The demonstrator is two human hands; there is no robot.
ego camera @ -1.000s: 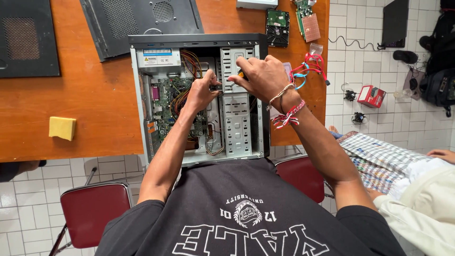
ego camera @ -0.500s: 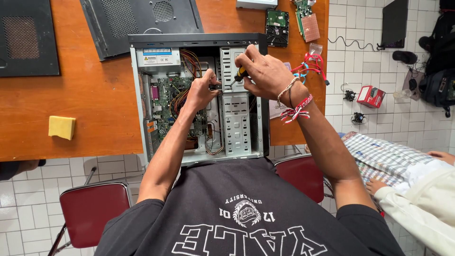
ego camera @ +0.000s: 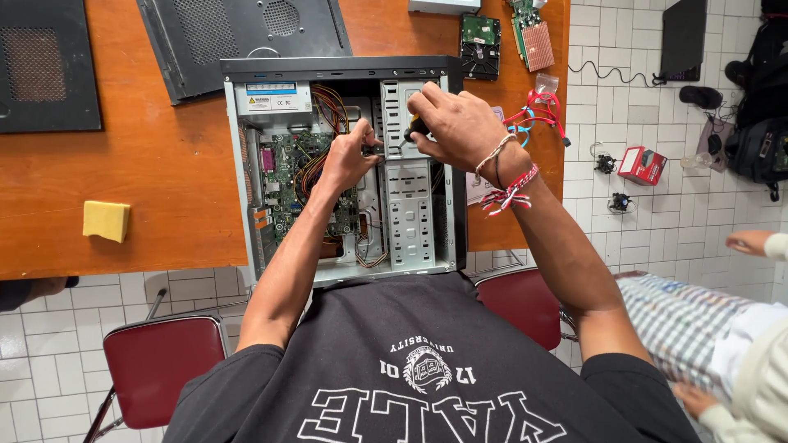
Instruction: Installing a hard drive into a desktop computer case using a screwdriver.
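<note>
An open grey computer case [ego camera: 238, 164] lies on its side on the orange table [ego camera: 148, 172]. My right hand [ego camera: 455, 123], with string bracelets on its wrist, grips a black and yellow screwdriver [ego camera: 415, 128] over the metal drive cage [ego camera: 408, 205]. My left hand [ego camera: 349, 156] reaches in from below, its fingertips pinched around the screwdriver's shaft next to the cage's edge. The green motherboard [ego camera: 287, 164] and a bundle of coloured wires [ego camera: 328, 102] lie just left of my left hand.
The case's black side panel [ego camera: 246, 33] lies behind it, and another black panel [ego camera: 41, 66] lies at far left. A hard drive [ego camera: 480, 41], a circuit card [ego camera: 533, 33] and red cables [ego camera: 538, 119] lie at right, a yellow sponge [ego camera: 107, 220] at left. Red chairs [ego camera: 156, 361] stand below. Another person's hand [ego camera: 751, 242] shows at far right.
My right hand has shifted slightly over the drive cage with the screwdriver. My left hand stays in place. The other person's hand at the right has moved up a little.
</note>
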